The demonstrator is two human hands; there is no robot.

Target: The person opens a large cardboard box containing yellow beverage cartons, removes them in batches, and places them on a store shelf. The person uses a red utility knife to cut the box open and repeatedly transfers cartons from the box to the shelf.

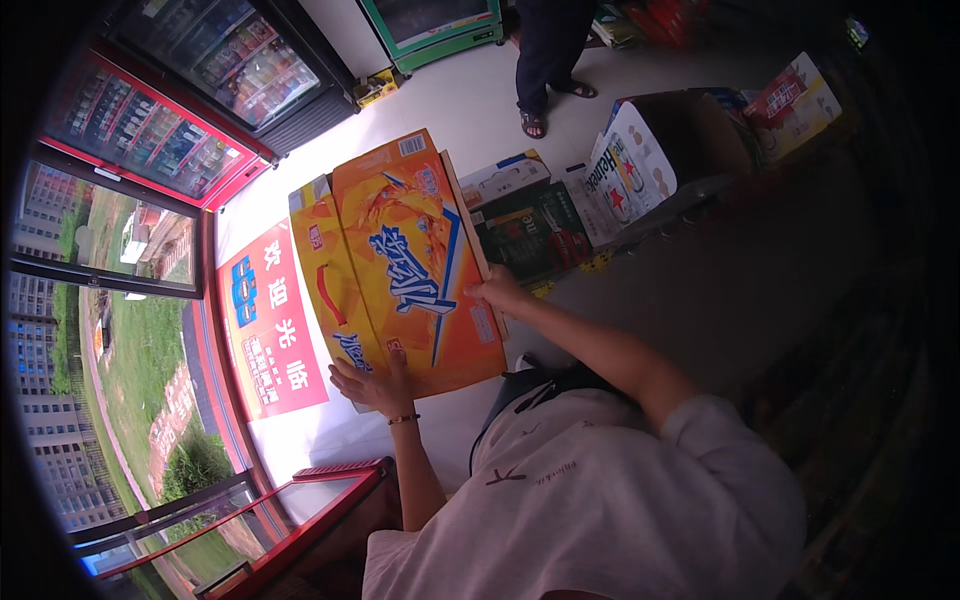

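Before my body is a large orange and yellow cardboard carton (420, 247), printed with big blue and white characters and tilted in the view. A red carrying strap (332, 296) runs along its yellow side. At the carton's near left corner, my left hand (379, 382) presses with the fingers spread; a bracelet circles that wrist. My right hand (501, 291) grips the opposite long edge, fingertips resting on the printed face. The carton's underside is hidden, so I cannot tell whether the floor bears any of its weight.
Several drink cartons, including a green one (529, 232) and an open white Heineken box (634, 169), stand to the right. A person (551, 52) in sandals stands beyond. Drinks fridges (142, 127), a red floor mat (274, 322) and a glass door (105, 225) line the left.
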